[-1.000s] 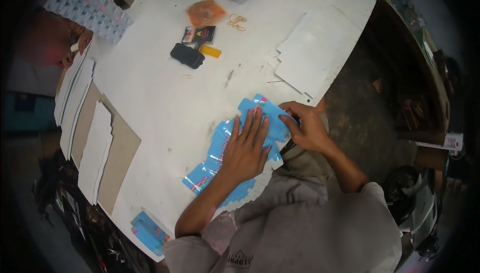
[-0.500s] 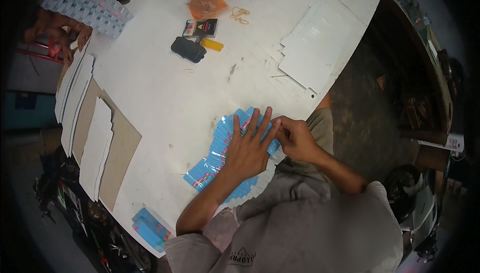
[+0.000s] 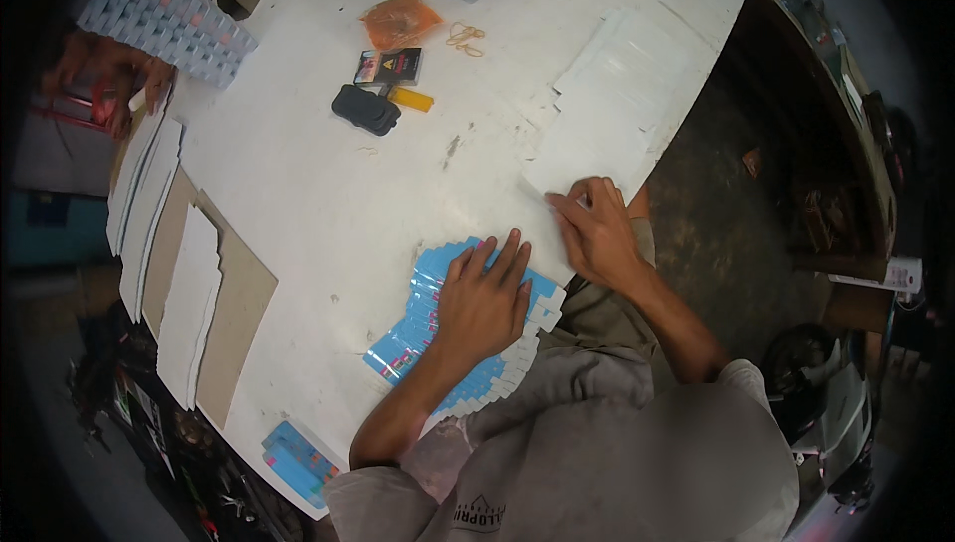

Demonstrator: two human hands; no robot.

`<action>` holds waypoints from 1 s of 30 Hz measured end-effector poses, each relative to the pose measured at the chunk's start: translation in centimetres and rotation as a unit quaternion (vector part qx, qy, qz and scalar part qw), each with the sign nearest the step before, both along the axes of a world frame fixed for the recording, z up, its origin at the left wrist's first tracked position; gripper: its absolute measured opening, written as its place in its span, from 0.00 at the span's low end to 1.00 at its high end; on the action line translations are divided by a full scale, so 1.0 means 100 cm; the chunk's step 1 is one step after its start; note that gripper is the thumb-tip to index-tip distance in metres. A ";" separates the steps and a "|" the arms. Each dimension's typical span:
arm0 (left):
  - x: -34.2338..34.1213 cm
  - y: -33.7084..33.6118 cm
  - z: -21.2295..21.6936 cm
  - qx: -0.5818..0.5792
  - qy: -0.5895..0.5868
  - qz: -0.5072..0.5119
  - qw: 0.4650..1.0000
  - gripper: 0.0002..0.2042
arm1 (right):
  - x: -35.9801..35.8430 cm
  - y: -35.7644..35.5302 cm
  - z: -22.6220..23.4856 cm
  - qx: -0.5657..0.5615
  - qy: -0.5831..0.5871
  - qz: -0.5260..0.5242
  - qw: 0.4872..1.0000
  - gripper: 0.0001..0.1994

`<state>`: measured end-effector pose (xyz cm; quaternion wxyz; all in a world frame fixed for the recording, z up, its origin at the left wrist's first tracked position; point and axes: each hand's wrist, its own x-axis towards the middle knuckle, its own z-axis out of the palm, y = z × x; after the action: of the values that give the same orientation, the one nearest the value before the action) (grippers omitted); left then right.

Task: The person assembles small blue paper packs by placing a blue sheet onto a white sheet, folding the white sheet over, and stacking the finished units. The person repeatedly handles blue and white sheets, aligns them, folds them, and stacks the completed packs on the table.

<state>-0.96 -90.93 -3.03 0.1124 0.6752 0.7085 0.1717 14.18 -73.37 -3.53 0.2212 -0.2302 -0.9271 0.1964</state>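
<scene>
A fan of overlapping blue printed card pieces with white tabs (image 3: 398, 345) lies on the table's near edge in front of me. My left hand (image 3: 482, 303) rests flat on the fan, fingers stretched out and covering its middle. To the right, away from the fan, my right hand (image 3: 595, 229) has thumb and fingers pinched at the near corner of a white sheet with stepped edges (image 3: 607, 94). The sheet's corner shows pale beside the fingertips. How many sheets lie there I cannot tell.
On the white table (image 3: 298, 194) lie an orange packet (image 3: 400, 20), rubber bands (image 3: 465, 39), a small dark box (image 3: 388, 67), a black case (image 3: 365, 109) and a yellow lighter (image 3: 411, 98). White card stacks (image 3: 189, 303) line the left edge. Another person's hands (image 3: 149, 85) are at far left.
My right hand has left the fan's right edge and moved up and right to the white sheet, whose corner has shifted. My left hand stays on the fan, fingers less spread.
</scene>
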 end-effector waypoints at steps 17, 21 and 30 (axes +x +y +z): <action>-0.006 0.004 -0.006 0.014 0.005 -0.012 1.000 0.27 | -0.003 0.000 -0.003 0.033 0.000 -0.025 0.999 0.23; -0.003 0.005 -0.008 0.006 -0.033 0.010 0.999 0.29 | -0.012 -0.009 -0.007 -0.045 0.034 -0.011 0.998 0.20; -0.005 0.006 0.010 0.000 -0.008 -0.036 0.999 0.36 | -0.020 0.025 0.007 0.152 0.077 -0.120 0.978 0.19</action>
<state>-1.47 -90.36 -2.00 0.1236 0.6989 0.6828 0.1730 12.16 -70.82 -2.88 0.3462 -0.2875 -0.8920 0.0428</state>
